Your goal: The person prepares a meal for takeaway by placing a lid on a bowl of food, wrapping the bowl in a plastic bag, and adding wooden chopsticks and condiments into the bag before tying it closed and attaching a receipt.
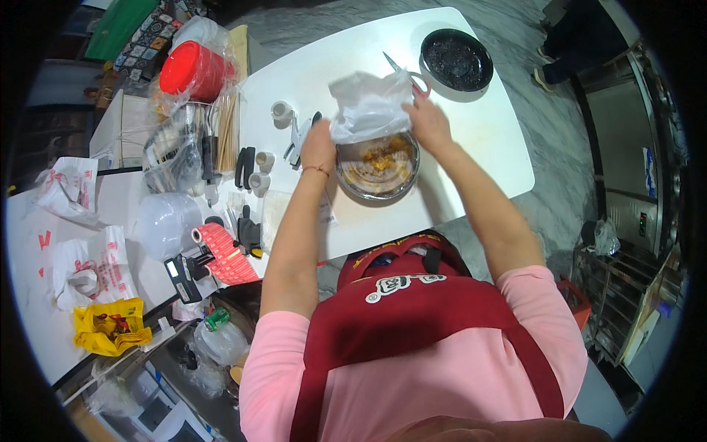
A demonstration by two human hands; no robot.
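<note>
My left hand point(319, 146) grips the lower left edge of a white plastic bag point(371, 105). At the bag's right edge, the fingers of my right hand point(431, 124) are closed on it. Below the bag, on the white table, is a round container point(377, 174) with yellow-brown food showing inside; the bag hides its far rim. Scissors with reddish handles point(421, 84) lie just beyond my right hand, partly behind the bag. A stapler point(295, 138) lies left of my left hand.
A black round plastic lid or tray point(456, 59) sits at the table's far right. Wooden skewers point(226, 132), a red tub point(190, 69), clear round lids point(169, 225) and a label roll point(226, 254) crowd the left. A person's legs point(574, 41) are at upper right.
</note>
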